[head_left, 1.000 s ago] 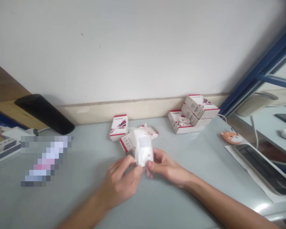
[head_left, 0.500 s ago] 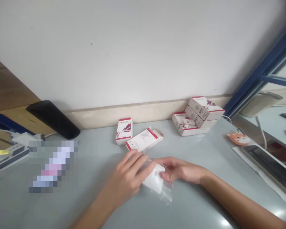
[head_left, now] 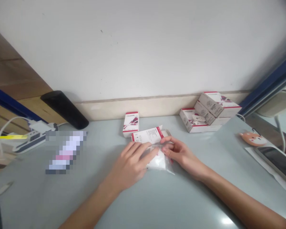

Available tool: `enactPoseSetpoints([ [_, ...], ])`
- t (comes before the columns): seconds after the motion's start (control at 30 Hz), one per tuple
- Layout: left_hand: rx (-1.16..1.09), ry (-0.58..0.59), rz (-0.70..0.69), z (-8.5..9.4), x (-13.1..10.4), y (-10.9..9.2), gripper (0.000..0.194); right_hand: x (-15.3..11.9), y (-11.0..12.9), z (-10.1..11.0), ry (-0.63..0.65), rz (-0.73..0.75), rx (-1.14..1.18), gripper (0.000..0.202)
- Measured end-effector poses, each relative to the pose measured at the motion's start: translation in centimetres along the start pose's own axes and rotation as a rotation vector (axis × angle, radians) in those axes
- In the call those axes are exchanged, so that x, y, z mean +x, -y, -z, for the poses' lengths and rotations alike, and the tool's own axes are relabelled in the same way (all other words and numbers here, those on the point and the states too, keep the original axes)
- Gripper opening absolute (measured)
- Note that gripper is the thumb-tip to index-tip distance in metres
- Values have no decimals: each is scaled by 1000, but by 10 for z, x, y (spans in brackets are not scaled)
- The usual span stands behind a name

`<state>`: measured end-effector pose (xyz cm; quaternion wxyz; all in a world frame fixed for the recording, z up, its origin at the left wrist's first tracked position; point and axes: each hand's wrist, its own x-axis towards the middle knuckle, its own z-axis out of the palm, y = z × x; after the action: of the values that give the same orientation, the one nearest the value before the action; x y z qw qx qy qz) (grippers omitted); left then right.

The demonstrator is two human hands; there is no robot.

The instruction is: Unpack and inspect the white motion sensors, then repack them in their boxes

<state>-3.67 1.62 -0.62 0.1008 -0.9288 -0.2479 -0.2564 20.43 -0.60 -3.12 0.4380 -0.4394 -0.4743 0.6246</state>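
Note:
Between my two hands is a clear plastic bag (head_left: 159, 161) with a white flat item inside, whose kind I cannot make out. My left hand (head_left: 134, 162) lies over the bag's left side, its fingers closed on the plastic. At the bag's upper right edge, my right hand (head_left: 178, 155) pinches the film between thumb and fingers. Just behind the bag lies a white and red carton (head_left: 146, 136) with its right end flap open, partly covered by my fingers. A second small carton (head_left: 131, 124) stands behind it to the left.
Several white and red boxes (head_left: 211, 109) are stacked against the wall at the back right. An orange animal-faced pouch (head_left: 252, 138) and a dark-screened phone (head_left: 276, 162) lie at the right. A black cylinder (head_left: 64, 109), a power strip (head_left: 35, 138) and a blurred-out screen (head_left: 66, 152) are at the left.
The bag and both hands have moved away from me, closer to the open carton. My right hand now pinches the bag's upper edge. The camera view has shifted slightly.

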Motion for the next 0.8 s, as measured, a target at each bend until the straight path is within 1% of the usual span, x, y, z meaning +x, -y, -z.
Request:
enactPoseSetpoints([
  [0.1, -19, 42, -38, 1, 1, -2, 55, 1, -3, 3, -69, 7, -17, 42],
  [0.2, -5, 27, -26, 0, 1, -6, 52, 0, -3, 6, -93, 6, -4, 44],
  [0.37, 16, -22, 16, -1, 1, -10, 49, -6, 7, 8, 41, 15, 72, 42],
  [0.5, 21, -75, 20, -2, 1, -13, 51, -9, 16, 8, 53, 2, 51, 55],
  [0.57, 25, -107, 34, -4, 1, -15, 50, -9, 18, 7, 61, 15, 17, 54],
  [0.63, 22, -123, 52, -6, 0, -17, 49, -9, 18, 5, 41, 52, 12, 51],
  [0.8, -41, -133, 87, -10, 0, -22, 49, -9, 11, 0, -64, 144, 49, 47],
])
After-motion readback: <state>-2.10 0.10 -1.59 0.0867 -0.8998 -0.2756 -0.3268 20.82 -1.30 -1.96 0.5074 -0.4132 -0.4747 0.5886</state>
